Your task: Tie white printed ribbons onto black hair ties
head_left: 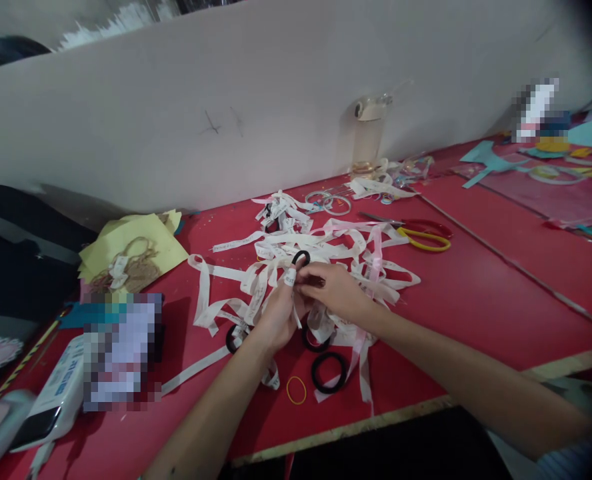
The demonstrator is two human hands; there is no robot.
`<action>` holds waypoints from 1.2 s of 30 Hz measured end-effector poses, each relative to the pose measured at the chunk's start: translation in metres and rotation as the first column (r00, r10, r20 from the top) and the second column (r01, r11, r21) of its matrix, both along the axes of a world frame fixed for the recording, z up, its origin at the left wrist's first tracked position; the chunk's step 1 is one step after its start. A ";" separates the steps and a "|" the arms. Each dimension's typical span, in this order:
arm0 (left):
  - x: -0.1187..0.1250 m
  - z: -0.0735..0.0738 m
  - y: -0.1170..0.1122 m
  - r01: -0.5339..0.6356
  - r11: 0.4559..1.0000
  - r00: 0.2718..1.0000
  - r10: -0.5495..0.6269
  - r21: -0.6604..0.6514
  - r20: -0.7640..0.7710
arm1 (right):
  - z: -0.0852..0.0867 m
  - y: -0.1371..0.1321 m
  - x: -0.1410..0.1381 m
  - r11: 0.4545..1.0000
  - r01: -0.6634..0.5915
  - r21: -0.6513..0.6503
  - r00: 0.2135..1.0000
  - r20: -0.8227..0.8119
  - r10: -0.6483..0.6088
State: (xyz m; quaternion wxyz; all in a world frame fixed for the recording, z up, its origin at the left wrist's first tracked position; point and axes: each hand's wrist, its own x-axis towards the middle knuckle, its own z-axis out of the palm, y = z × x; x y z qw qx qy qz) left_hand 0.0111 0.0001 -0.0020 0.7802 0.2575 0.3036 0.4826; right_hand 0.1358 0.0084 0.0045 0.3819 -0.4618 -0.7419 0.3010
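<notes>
My left hand (277,317) is closed on a black hair tie (301,253), whose loop sticks up above the fingertips. A printed white ribbon (290,276) lies over the thumb of that hand. My right hand (340,293) meets it from the right, fingers pinched together close to the hair tie; what they grip is hidden. Beneath and around both hands spreads a tangled heap of printed white ribbons (306,247), with a pink ribbon (376,253) among them. Another black hair tie (343,381) rests near the front edge, beside a yellow rubber band (297,391).
Scissors (426,237) with red and yellow handles lie right of the ribbons. Behind them stands a clear bottle (367,137) against the wall. A long thin rod (511,259) crosses the red table (456,313). Yellow papers (161,243) and a white device (59,387) are at left.
</notes>
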 end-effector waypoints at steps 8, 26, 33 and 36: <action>-0.002 -0.007 0.006 0.017 1.000 1.000 -0.017 -0.011 -0.003 | -0.008 0.004 -0.002 0.997 0.013 0.070 0.998 0.053 -0.017; 0.001 -0.005 0.003 0.070 0.998 0.997 -0.070 0.000 0.018 | -0.011 0.008 0.003 1.000 -0.012 -0.029 1.000 0.019 0.012; -0.003 -0.003 0.005 0.100 0.994 0.995 -0.100 0.046 0.004 | -0.005 0.005 0.002 0.998 0.024 0.062 0.998 0.059 -0.028; -0.003 -0.004 0.005 0.119 0.992 0.993 -0.120 0.036 0.011 | -0.005 0.006 0.003 0.998 0.015 0.066 0.997 0.074 -0.020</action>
